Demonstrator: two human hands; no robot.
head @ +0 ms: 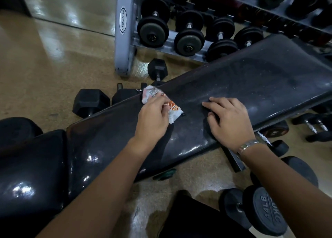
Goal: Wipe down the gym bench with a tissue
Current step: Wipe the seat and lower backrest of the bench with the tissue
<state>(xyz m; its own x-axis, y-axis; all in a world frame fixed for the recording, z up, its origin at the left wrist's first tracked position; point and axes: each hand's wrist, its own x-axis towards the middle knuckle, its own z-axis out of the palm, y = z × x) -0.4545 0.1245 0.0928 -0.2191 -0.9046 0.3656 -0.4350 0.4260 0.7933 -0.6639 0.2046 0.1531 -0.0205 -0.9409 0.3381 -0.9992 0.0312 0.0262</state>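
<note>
Black vinyl gym bench (251, 79) slants past a dumbbell rack (124, 31); the left hand (154, 115), fingers curled onto a crumpled white-and-orange tissue (173, 111), presses it near the pad's far edge to wipe, while the right hand (228, 122) lies flat, fingers spread, seemingly bracing.

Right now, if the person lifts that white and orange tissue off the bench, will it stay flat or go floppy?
Probably floppy: the tissue already lies wrinkled and folded under the left hand. It looks thin, so it is likely very light and easy to tear. On the shiny bench pad it should slide easily when pushed.
</note>
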